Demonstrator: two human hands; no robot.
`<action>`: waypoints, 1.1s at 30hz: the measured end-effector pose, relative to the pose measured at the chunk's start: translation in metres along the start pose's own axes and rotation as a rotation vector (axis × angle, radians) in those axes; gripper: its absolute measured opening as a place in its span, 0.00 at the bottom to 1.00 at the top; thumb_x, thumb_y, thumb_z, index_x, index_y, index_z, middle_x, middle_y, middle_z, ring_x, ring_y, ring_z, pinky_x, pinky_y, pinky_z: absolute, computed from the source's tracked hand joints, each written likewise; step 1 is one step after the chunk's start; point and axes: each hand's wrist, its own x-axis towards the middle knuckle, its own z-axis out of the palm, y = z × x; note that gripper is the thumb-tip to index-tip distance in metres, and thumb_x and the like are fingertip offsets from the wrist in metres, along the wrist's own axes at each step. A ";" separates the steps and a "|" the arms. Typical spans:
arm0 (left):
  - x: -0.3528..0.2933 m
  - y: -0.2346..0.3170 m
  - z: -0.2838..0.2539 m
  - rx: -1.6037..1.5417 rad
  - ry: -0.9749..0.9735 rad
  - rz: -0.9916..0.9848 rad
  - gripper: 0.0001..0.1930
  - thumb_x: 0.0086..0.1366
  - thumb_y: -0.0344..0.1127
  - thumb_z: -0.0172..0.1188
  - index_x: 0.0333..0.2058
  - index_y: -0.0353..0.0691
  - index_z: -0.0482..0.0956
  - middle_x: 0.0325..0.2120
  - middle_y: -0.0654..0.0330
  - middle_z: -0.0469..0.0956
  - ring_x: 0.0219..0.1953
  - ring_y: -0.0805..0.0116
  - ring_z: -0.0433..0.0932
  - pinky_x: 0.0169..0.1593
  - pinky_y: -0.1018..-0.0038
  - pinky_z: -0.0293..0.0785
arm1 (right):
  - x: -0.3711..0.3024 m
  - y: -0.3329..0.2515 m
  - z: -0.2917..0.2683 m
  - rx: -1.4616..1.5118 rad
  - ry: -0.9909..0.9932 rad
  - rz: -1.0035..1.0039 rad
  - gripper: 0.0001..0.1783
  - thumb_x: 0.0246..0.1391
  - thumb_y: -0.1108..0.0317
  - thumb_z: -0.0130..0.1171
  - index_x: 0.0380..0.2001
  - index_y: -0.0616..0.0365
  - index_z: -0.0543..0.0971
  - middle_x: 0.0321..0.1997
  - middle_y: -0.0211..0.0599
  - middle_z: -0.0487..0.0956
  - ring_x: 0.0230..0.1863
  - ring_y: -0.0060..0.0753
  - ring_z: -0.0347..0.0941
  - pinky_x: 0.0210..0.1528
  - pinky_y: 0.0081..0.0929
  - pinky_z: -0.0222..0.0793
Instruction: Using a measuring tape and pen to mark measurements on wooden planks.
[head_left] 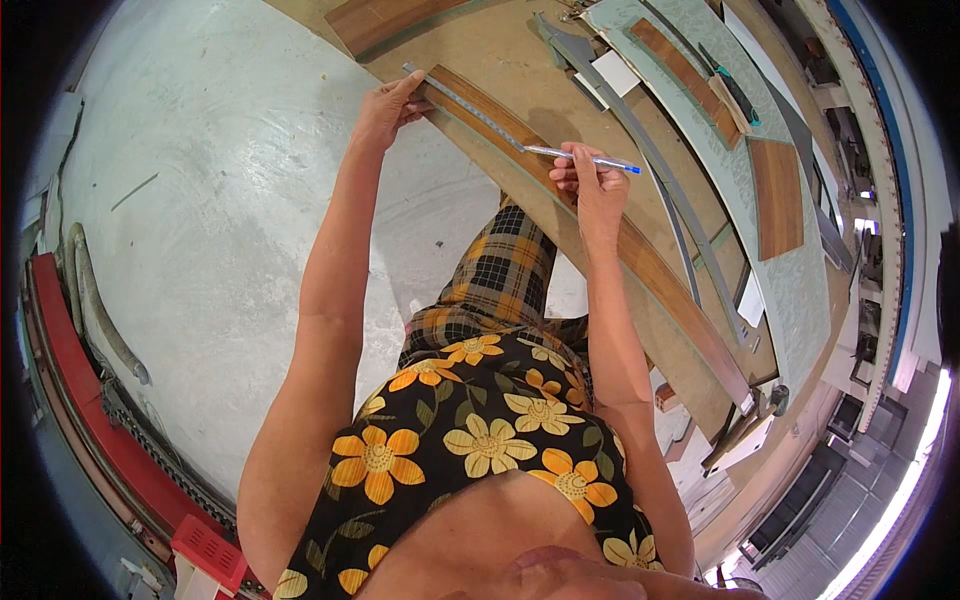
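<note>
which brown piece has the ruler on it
The long strip beneath the right hand; the ruler lies along its far end, with none on the other brown pieces.

My ruler (pixel 465 107) is silver-grey; my pen (pixel 585 158) is clear with a blue end. The long strip (pixel 662 275) shows brown wood grain, the table (pixel 500 45) plain tan. To the right, a sheet (pixel 800 295) is mottled pale green. My black top (pixel 490 440) carries yellow and orange flowers, my trousers (pixel 490 275) a black, grey and mustard check. The floor (pixel 230 170) at left is pale grey.
</note>
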 end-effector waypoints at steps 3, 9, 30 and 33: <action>0.000 -0.001 0.001 -0.009 -0.009 0.003 0.22 0.61 0.52 0.69 0.38 0.36 0.81 0.26 0.63 0.81 0.31 0.71 0.81 0.38 0.76 0.72 | 0.005 -0.001 0.001 -0.013 0.013 -0.008 0.14 0.66 0.63 0.57 0.42 0.64 0.83 0.31 0.33 0.84 0.28 0.19 0.79 0.28 0.14 0.71; 0.002 -0.003 -0.002 -0.004 -0.002 0.002 0.23 0.62 0.52 0.69 0.40 0.35 0.81 0.28 0.61 0.82 0.32 0.70 0.82 0.38 0.75 0.72 | 0.011 0.000 0.005 -0.053 -0.038 -0.031 0.15 0.66 0.62 0.57 0.42 0.64 0.83 0.32 0.33 0.84 0.28 0.18 0.79 0.26 0.13 0.69; -0.003 0.001 0.004 0.019 0.028 0.008 0.22 0.62 0.53 0.67 0.39 0.36 0.82 0.29 0.62 0.82 0.32 0.71 0.82 0.38 0.77 0.74 | 0.019 -0.004 0.010 -0.133 -0.039 -0.063 0.12 0.64 0.66 0.57 0.39 0.64 0.84 0.29 0.31 0.83 0.26 0.17 0.78 0.25 0.15 0.67; -0.005 0.001 0.005 0.018 0.036 0.011 0.22 0.62 0.53 0.67 0.39 0.36 0.82 0.29 0.61 0.82 0.32 0.71 0.82 0.38 0.76 0.74 | 0.019 -0.006 0.011 -0.147 -0.025 -0.069 0.11 0.64 0.67 0.58 0.38 0.64 0.84 0.29 0.31 0.83 0.27 0.17 0.78 0.26 0.16 0.68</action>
